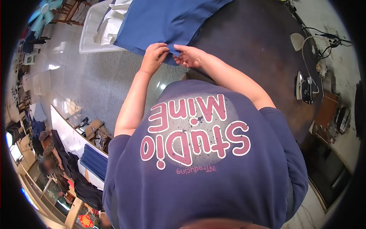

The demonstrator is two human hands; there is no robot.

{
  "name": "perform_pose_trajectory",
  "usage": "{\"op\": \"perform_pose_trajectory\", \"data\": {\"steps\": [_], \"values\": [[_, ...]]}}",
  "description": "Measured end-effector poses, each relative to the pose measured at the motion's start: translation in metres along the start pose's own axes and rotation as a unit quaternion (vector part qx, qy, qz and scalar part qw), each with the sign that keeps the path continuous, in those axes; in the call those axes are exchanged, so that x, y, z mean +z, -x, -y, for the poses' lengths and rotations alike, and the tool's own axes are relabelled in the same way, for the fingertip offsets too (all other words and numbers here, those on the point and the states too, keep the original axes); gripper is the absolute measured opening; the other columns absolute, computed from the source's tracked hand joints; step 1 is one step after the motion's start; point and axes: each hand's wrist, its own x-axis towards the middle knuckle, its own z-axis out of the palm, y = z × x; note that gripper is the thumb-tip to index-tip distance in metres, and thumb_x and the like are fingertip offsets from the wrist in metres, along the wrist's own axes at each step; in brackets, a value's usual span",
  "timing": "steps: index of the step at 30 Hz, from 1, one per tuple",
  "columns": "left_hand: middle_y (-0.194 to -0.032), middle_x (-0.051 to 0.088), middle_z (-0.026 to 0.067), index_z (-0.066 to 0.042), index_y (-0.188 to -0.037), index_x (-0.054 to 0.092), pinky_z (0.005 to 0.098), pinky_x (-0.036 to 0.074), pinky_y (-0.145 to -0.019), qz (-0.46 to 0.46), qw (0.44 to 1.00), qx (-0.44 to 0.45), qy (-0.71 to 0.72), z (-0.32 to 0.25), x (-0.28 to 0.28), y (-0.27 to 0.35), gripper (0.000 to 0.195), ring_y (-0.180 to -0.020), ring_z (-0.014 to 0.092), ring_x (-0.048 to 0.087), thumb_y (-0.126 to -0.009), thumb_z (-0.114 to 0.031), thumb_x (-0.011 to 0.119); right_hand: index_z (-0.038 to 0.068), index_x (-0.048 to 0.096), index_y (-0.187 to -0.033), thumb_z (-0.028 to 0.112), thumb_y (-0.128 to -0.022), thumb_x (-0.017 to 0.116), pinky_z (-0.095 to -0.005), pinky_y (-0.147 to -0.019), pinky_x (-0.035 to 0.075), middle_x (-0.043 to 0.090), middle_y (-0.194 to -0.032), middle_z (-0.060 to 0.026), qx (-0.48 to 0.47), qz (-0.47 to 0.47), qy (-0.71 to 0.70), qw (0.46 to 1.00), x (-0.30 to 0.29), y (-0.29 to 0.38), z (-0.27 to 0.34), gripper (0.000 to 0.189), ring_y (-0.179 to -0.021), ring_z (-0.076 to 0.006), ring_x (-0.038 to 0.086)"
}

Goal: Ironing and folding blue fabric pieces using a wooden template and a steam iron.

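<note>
A large piece of blue woven fabric (160, 23) stretches from the top of the view down to my hands. Its near edge hangs past the dark table and over the floor side. My left hand (155, 57) pinches this edge between thumb and fingers. Just to the right, my right hand (190, 56) has the same edge between its extended upper finger and the curled lower ones. A small gap separates the two hands, with a folded bit of fabric spanning it. Part of the hem lies hidden behind my fingers.
The fabric partly covers a white plastic bin (88, 37) with pale cloth (110, 27) inside. An electric iron (304, 87) stands on the dark table (243, 40) at right, near cables (328, 43). Lower left, another person (58, 156) is beside dark garments (74, 169) and stacked blue fabric (94, 161).
</note>
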Motion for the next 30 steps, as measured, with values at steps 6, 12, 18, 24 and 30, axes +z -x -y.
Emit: {"op": "perform_pose_trajectory", "data": {"steps": [6,12,18,24,30], "values": [[-0.092,0.064,0.0063,-0.002,-0.1,0.062,0.0282,0.049,-0.074,-0.204,0.908,-0.305,0.201,-0.007,0.009,0.038,0.015,-0.085,0.015,0.063,-0.09,-0.011,0.058,0.005,0.057,-0.081,0.015,-0.085,0.07,-0.0192,-0.043,0.035,0.058,-0.072,-0.0036,0.008,-0.047,-0.022,0.999,0.009,-0.005,-0.002,0.017,-0.057,-0.0094,0.052],[-0.087,0.065,0.0099,0.001,-0.101,0.06,0.0293,0.052,-0.067,-0.039,0.659,-0.497,0.563,-0.016,0.024,0.046,0.038,-0.078,0.018,0.064,-0.094,-0.036,0.053,0.005,0.057,-0.081,0.016,-0.085,0.07,-0.0194,-0.043,0.035,0.056,-0.071,-0.0025,0.027,-0.036,-0.063,0.997,0.007,-0.01,-0.01,0.017,-0.057,-0.0092,0.052],[-0.088,0.066,0.0129,0.001,-0.101,0.058,0.0299,0.052,-0.066,-0.027,0.61,-0.472,0.636,-0.022,0.034,0.027,0.045,-0.079,0.02,0.065,-0.094,-0.043,0.052,0.005,0.057,-0.085,0.017,-0.085,0.07,-0.0181,-0.042,0.035,0.057,-0.075,-0.0025,0.048,-0.022,-0.106,0.993,0.002,-0.005,-0.012,0.018,-0.058,-0.0079,0.051],[-0.081,0.065,0.0098,-0.003,-0.096,0.058,0.0283,0.051,-0.059,-0.053,0.629,-0.493,0.599,-0.015,0.043,0.02,0.032,-0.069,0.017,0.064,-0.092,-0.034,0.058,0.006,0.056,-0.085,0.018,-0.085,0.071,-0.0173,-0.042,0.036,0.057,-0.075,-0.0022,0.044,-0.008,-0.099,0.994,0.001,-0.006,-0.013,0.019,-0.058,-0.0069,0.052],[-0.075,0.065,0.0072,-0.005,-0.089,0.057,0.0245,0.05,-0.054,-0.065,0.634,-0.499,0.588,-0.015,0.04,0.018,0.024,-0.063,0.013,0.062,-0.091,-0.028,0.059,0.006,0.057,-0.084,0.019,-0.085,0.071,-0.0173,-0.042,0.035,0.057,-0.075,-0.002,0.035,-0.002,-0.094,0.995,0.002,-0.007,-0.012,0.019,-0.058,-0.007,0.052]]}}
